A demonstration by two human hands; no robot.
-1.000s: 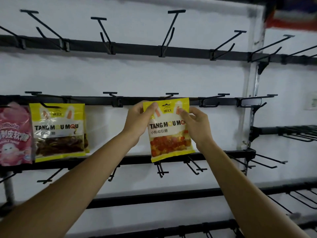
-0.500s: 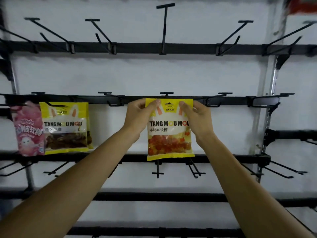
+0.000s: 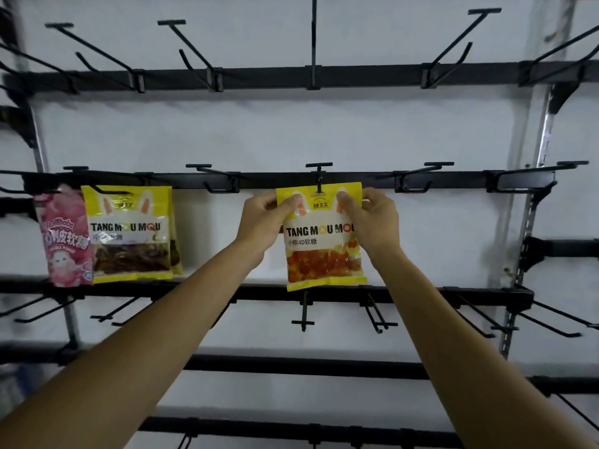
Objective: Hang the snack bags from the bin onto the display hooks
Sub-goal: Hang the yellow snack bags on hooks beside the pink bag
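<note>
Yellow and white plastic snack bag (image 3: 319, 241) printed "TANG MOU MOU", with orange gummy sweets showing through its clear lower window, sits upright near the middle of the second black metal rail (image 3: 275, 180) of a wall display rack. Its top edge is level with that rail. A thin black wire hook (image 3: 319, 176) with a T-shaped tip meets the hang hole at the centre of the bag's yellow header; whether the wire has passed through the hole cannot be told. Both bare hands hold the bag by its top corners. The left hand (image 3: 259, 218) is at the upper left corner, thumb in front on the header and the other fingers curled behind, pinching it. The right hand (image 3: 372, 222) mirrors it at the upper right corner, thumb pressed on the front and fingers curled round the edge. The bag hangs down between the two hands, its bottom edge overlapping the third black rail (image 3: 421, 294) below. Toward the left end of the second rail hang other bags: a yellow bag of the same brand (image 3: 129, 234) holding dark brown snacks, and a pink bag (image 3: 63, 238) with white lettering overlapping its left edge. More black hooks stick out from the top rail (image 3: 356, 76) and the rails below, against a white wall panel (image 3: 291, 131).
</note>
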